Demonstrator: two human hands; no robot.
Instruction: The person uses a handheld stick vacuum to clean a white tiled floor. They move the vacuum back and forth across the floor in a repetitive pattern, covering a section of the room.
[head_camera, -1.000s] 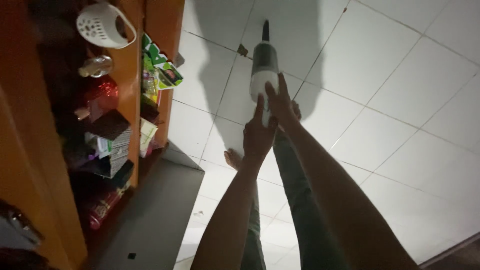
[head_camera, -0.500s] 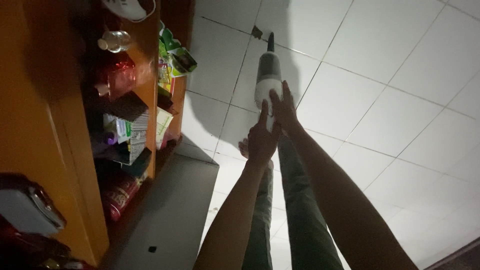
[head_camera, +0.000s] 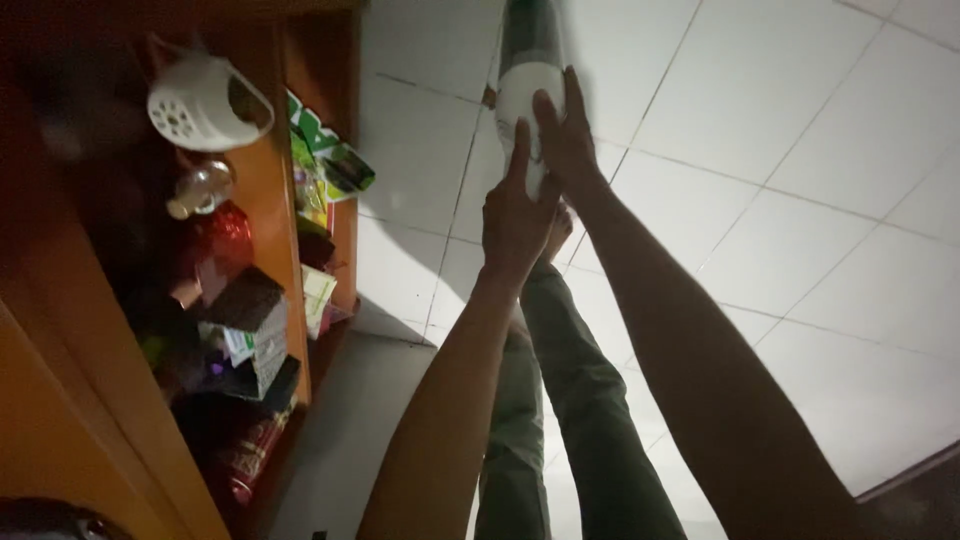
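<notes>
Handheld vacuum cleaner (head_camera: 527, 80), white at the body with a darker grey upper section, sits at 12 o'clock in the head view, its top end cut off by the upper edge; it hangs above the white tiled floor (head_camera: 800, 200) with both arms stretched out toward it. The right hand (head_camera: 568, 135) lies against the vacuum's right side, fingers long and nearly straight up along the white body, touching it. The left hand (head_camera: 515, 220) is just below and at 7 o'clock of the right one, its fingers also extended, with the fingertips reaching the lower end of the white body; whether either hand truly wraps the body cannot be told in the dim light. Beneath the arms, legs in dark green trousers (head_camera: 560, 400) run down toward 6 o'clock. At 9 o'clock stands an orange wooden shelf unit (head_camera: 270, 200), crowded with goods: a white perforated plastic basket (head_camera: 200, 100) at its top, a red shiny packet (head_camera: 225, 235) below that, and green printed packets (head_camera: 330, 165) at the shelf's front edge.
</notes>
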